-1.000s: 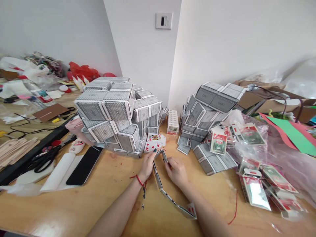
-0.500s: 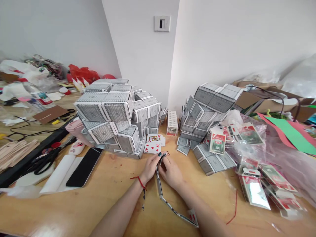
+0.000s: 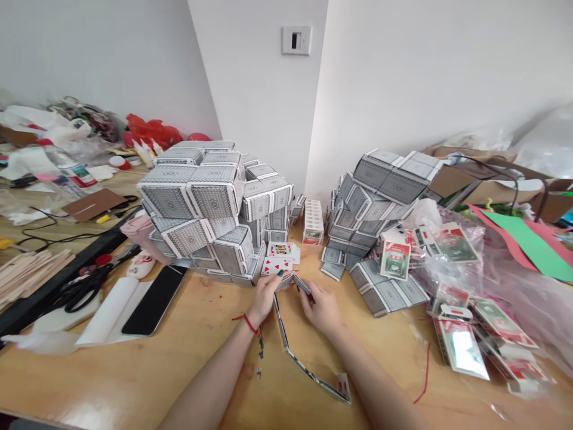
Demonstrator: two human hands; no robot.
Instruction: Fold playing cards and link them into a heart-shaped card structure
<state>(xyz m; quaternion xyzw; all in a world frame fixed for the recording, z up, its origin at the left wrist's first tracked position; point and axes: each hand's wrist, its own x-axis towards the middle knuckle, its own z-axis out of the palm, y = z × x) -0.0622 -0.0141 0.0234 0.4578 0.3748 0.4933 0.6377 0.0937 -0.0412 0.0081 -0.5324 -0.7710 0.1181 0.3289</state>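
Note:
A folded strip of joined playing cards (image 3: 283, 334) stands on edge in front of me, trailing down between my forearms. My left hand (image 3: 265, 300) is closed on its upper left part, thumb on top. My right hand (image 3: 321, 306) pinches the end panel at the upper right, which is bent at an angle. Just beyond my hands lie loose face-up playing cards (image 3: 276, 266), hearts and a court card among them. A large stack of card-built boxes (image 3: 192, 197) rises at the left, and a second stack (image 3: 367, 203) stands to the right.
Left are a black phone (image 3: 154, 300), a paper roll (image 3: 110, 309), scissors (image 3: 83, 289) and wooden sticks (image 3: 33, 272). A clear-and-white box (image 3: 313, 222) stands between the stacks. Opened card boxes (image 3: 463, 349) and plastic wrap (image 3: 514, 286) crowd the right. A red string (image 3: 426, 373) lies nearby.
My hands have moved apart, the left going left and the right going right. The upper end of the card strip has spread open between them, showing a bent panel.

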